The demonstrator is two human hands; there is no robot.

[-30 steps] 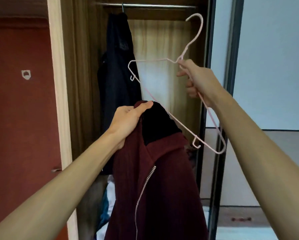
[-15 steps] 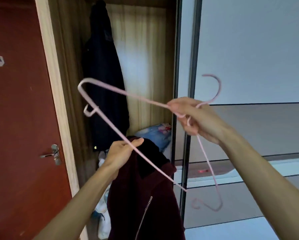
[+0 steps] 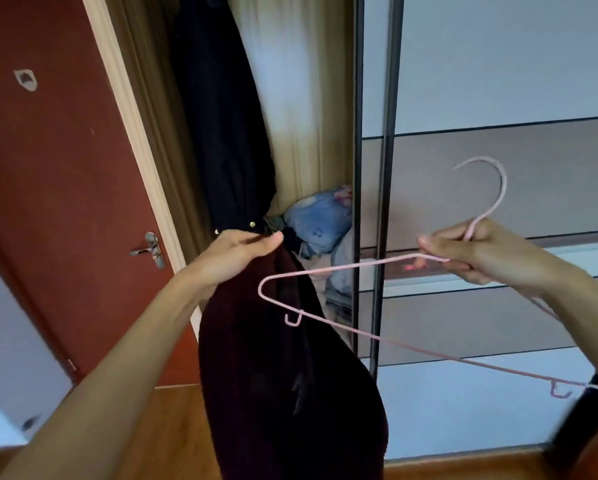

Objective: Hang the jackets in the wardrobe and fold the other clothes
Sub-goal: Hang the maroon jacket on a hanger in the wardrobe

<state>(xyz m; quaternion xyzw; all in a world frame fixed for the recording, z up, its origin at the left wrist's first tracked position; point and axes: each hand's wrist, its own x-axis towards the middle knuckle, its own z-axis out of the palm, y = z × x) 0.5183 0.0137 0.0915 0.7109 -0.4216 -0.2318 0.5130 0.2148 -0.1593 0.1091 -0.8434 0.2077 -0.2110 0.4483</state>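
While my left hand (image 3: 242,252) gripped the maroon jacket (image 3: 283,375) at its top, in front of the open wardrobe (image 3: 308,98), my right hand (image 3: 470,252) pinched the pink hanger (image 3: 325,270) at its neck, not yet inside the garment. Recommendation: feed one hanger arm into a shoulder first, keeping the collar taut.

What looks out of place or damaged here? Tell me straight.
Two things. The red door has a pale chipped patch in its paint. Loose clothes lie bundled in a heap at the bottom of the wardrobe, unfolded.
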